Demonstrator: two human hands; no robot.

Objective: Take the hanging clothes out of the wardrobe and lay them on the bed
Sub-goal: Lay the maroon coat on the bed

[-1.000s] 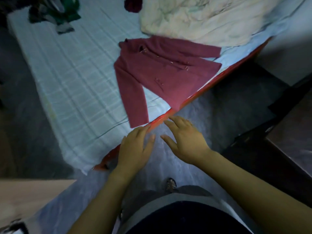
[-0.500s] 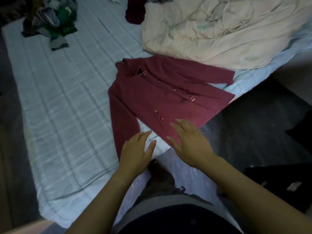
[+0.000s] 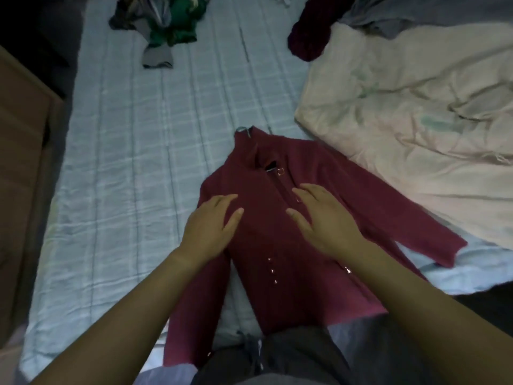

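A dark red buttoned coat (image 3: 277, 240) lies flat on the bed (image 3: 133, 168), collar away from me and one sleeve stretched out to the right. A hanger hook (image 3: 243, 130) pokes out at its collar. My left hand (image 3: 211, 229) is over the coat's left chest with straight fingers. Beside it, my right hand (image 3: 324, 218) is spread over the button line, fingers also straight. Neither hand grips the cloth.
A cream quilt (image 3: 416, 129) is bunched on the right of the pale checked sheet. A heap of green and grey clothes (image 3: 163, 26) lies at the far end, with a dark red garment (image 3: 308, 37) near it. A brown cabinet (image 3: 22, 151) stands at the left.
Both hands have moved forward from the bed's near edge onto the coat's chest. My view has come closer over the bed.
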